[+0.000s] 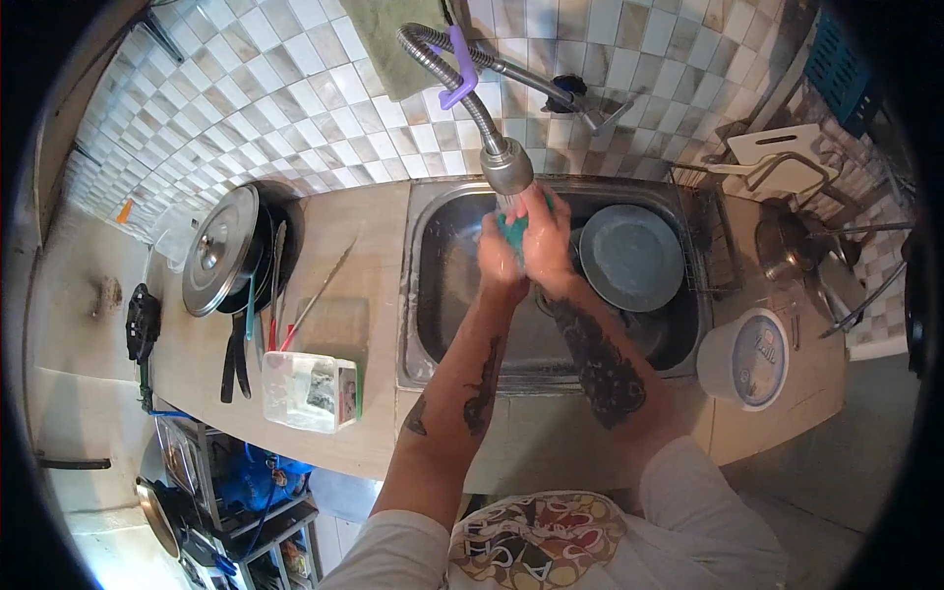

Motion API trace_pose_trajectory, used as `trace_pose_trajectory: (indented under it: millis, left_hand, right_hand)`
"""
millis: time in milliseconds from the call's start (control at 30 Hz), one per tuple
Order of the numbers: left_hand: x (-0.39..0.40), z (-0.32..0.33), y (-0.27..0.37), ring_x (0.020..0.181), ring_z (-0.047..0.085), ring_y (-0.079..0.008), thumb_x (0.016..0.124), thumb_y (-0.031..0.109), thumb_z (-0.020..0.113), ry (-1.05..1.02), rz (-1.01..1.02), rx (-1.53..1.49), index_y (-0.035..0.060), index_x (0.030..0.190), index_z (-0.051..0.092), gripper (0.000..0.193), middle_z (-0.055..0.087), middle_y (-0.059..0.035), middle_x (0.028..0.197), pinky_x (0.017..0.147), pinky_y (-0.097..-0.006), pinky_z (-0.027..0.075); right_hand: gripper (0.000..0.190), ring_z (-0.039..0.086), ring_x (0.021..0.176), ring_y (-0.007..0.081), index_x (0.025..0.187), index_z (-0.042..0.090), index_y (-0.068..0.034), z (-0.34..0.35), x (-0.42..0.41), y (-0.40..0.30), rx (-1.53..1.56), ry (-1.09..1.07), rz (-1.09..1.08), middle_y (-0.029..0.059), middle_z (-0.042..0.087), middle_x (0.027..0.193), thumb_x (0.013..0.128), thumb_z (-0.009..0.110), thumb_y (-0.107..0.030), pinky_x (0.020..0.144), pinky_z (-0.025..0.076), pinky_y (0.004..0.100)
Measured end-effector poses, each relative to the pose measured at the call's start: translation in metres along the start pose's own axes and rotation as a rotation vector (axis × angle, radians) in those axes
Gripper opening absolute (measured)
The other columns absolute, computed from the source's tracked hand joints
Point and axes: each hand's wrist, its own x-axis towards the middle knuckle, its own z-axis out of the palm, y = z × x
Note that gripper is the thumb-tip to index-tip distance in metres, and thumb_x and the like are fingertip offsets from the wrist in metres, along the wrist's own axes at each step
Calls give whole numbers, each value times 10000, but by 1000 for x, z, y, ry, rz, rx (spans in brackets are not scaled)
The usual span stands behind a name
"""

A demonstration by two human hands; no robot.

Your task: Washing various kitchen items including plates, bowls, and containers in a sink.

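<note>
Under the metal spray head (507, 166) of a flexible tap, my left hand (500, 254) and my right hand (547, 240) press together around a green scrubbing pad (514, 234). Water runs from the spray head onto my fingers and the pad. Most of the pad is hidden between my palms. Below my hands lies the stainless steel sink (450, 324). A round grey plate (631, 258) rests in its right half, just right of my right hand. Something beneath the plate is partly hidden.
Left on the counter (354, 413) stand stacked pans with a steel lid (221, 251), tongs (324, 287) and a clear plastic container (310, 391). At right are a white lidded tub (741, 359), a wire rack (708, 243) and a metal pot (783, 240). A green towel (398, 51) hangs behind.
</note>
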Motion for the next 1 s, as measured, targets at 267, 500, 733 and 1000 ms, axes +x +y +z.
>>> trace_pose_trajectory:
  millis: [267,500,733,1000]
  left_hand:
    - [-2,-14,9,863,607,-224,951,358,374,181,34,678,45,998,570,372,612,-115,919,768,-372,482]
    - [-23,-30,124,972,596,-302,734,324,715,236,-130,797,-11,1298,312,769,573,-195,1041,617,-420,550]
    - [24,-102,295,911,559,-218,754,125,652,209,416,1245,27,1211,471,501,573,-164,1045,790,-339,462]
    - [99,-156,242,1195,456,-362,667,302,756,410,107,2183,133,1290,465,708,447,-225,1290,975,-438,411]
  right_hand:
    - [412,472,602,161,657,409,-112,-28,-7,16,443,52,270,28,468,654,949,519,-381,610,396,324]
    - [409,493,993,184,1250,484,-48,35,-44,65,-208,-169,-35,83,525,1040,980,475,-355,914,387,324]
    - [694,349,1334,307,1463,208,-58,25,-114,48,-168,-442,279,143,270,1475,922,606,-232,1089,314,443]
    - [533,562,1113,253,1365,404,-63,-74,-208,-16,-784,-220,297,155,445,1345,888,627,-143,912,482,387]
